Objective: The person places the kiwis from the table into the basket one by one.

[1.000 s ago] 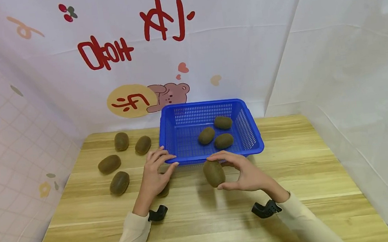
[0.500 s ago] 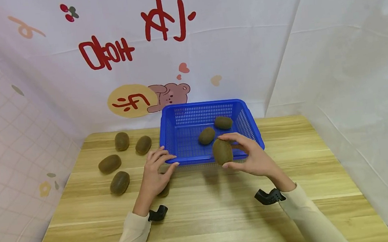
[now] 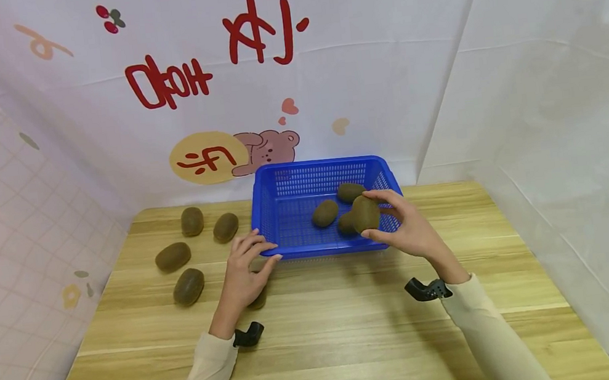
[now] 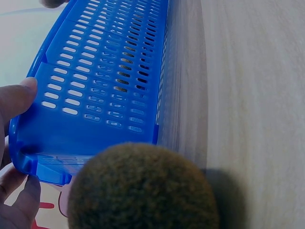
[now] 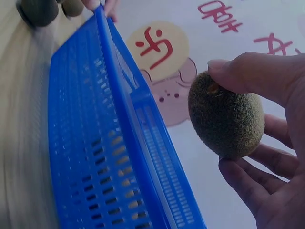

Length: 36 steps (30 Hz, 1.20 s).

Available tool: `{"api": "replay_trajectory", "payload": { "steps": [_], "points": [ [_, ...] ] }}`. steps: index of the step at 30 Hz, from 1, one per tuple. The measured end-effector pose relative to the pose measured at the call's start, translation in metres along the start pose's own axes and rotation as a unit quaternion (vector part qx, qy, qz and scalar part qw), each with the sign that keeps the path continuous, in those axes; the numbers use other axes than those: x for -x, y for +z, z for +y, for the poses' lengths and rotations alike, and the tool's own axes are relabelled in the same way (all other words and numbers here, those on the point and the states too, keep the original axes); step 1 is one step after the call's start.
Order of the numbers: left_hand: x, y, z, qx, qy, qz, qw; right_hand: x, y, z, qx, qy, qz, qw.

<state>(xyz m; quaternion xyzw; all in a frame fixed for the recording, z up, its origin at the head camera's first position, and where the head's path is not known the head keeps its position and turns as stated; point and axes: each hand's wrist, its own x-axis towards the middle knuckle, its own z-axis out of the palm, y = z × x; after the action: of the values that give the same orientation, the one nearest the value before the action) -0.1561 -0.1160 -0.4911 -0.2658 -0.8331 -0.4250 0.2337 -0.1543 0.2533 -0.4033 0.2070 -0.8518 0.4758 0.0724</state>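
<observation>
A blue plastic basket (image 3: 300,251) with slotted walls stands at the back of the table. My right hand (image 3: 411,228) pinches a brown kiwi (image 3: 366,213) between thumb and fingers, over the basket's right half. The right wrist view shows this kiwi (image 5: 226,114) above the rim level, thumb on one end and fingertips on the other. Three kiwis lie in the basket, among them one (image 3: 325,213) in the middle; the held one partly covers another. My left hand (image 3: 244,277) holds the basket's front left corner, thumb and fingers at the rim. A kiwi (image 4: 143,191) lies under that hand.
Left of the basket several loose kiwis lie on the wooden table (image 3: 321,349), the nearest kiwi (image 3: 188,287) beside my left hand. A white printed cloth (image 3: 356,42) hangs behind the table and along its sides. Each wrist wears a black mount (image 3: 428,289).
My right hand has carried the kiwi from in front of the basket, up and to the right, over its inside. The left hand has stayed at the corner.
</observation>
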Motion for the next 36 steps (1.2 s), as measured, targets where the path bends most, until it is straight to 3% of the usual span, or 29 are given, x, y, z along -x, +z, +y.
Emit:
{"api": "replay_trajectory", "payload": {
  "steps": [19, 26, 36],
  "points": [
    [0.0, -0.001, 0.003, 0.001, -0.013, -0.013, 0.9998, 0.0, -0.019, 0.033, 0.032, 0.05, 0.018, 0.998],
    [0.0, 0.0, 0.001, -0.004, -0.001, -0.006, 1.0, 0.005, -0.024, 0.036, 0.048, 0.09, 0.008, 0.995],
    [0.0, 0.001, 0.001, -0.001, -0.002, -0.004, 1.0, 0.013, -0.023, 0.04, 0.131, 0.033, -0.007, 0.991]
  ]
}}
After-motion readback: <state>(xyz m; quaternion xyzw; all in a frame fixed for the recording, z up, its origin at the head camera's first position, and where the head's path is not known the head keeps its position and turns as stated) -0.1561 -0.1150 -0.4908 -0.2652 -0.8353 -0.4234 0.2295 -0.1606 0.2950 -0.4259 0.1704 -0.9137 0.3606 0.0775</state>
